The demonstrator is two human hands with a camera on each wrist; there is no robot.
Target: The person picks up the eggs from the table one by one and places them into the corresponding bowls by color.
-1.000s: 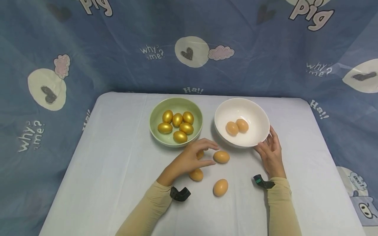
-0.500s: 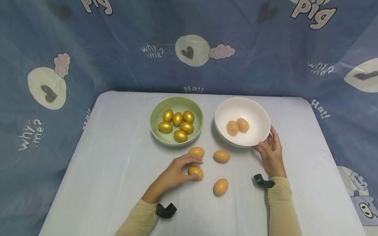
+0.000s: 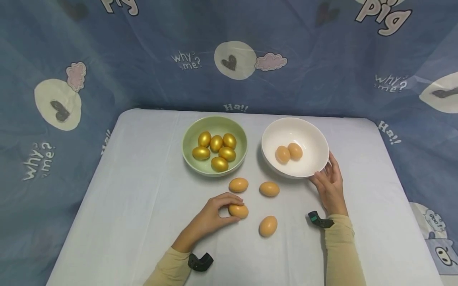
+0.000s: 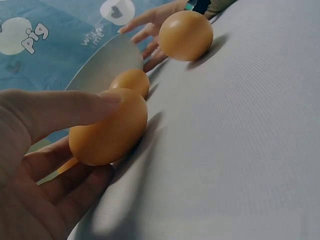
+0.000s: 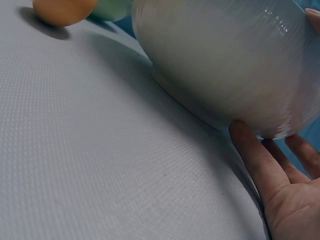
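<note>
My left hand [image 3: 212, 216] pinches a brown egg [image 3: 241, 211] on the white tabletop; in the left wrist view the thumb lies across the egg's near side and the fingers are behind it. On the right, my right hand [image 3: 330, 190] touches the outside of a white bowl [image 3: 315, 137], its fingers spread along the wall. Two brown eggs [image 3: 282, 155] lie inside that bowl. Other brown eggs lie loose: one [image 3: 238, 184] below the green bowl, one [image 3: 269, 189] below the white bowl, and one [image 3: 268, 226] nearer the front.
A green bowl [image 3: 187, 153] with several golden eggs [image 3: 219, 164] stands left of the white bowl. A patterned blue cloth [image 3: 154, 79] hangs behind the white-covered table [image 3: 118, 206]. Each wrist wears a black strap device [image 3: 200, 263].
My left hand has moved left and toward the front, from beside the upper loose eggs to the lower left egg, and closed around it. My right hand has stayed at the white bowl.
</note>
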